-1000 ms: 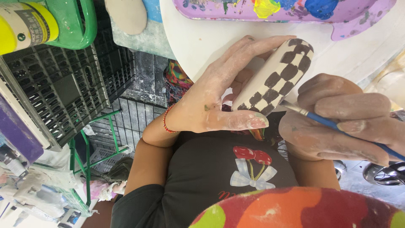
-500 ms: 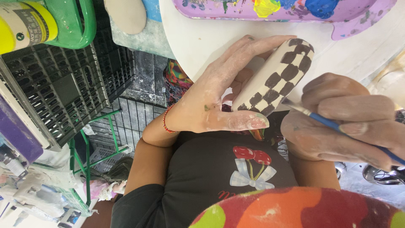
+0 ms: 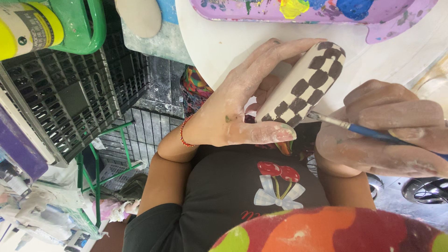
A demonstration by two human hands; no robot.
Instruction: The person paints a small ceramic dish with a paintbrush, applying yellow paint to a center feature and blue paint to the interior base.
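Note:
My left hand (image 3: 242, 102) grips a pale ceramic piece (image 3: 305, 84) painted with a dark brown checkerboard, thumb along its lower edge and fingers stretched over its top. It is held tilted at the edge of a white round table (image 3: 219, 42). My right hand (image 3: 392, 130) holds a thin paintbrush (image 3: 347, 126) with a blue handle and metal ferrule. The brush tip touches the lower edge of the checkered piece. Both hands are smeared with dried pale clay or paint.
A purple paint palette (image 3: 322, 14) with yellow and blue blobs lies at the table's far edge. Left of me a black wire crate (image 3: 70, 98) holds a green handled container (image 3: 88, 25) and a yellow-capped bottle (image 3: 25, 30). A green metal frame (image 3: 100, 163) stands below it.
My right hand has shifted slightly down and right with the brush. The left hand and the checkered piece stay almost still.

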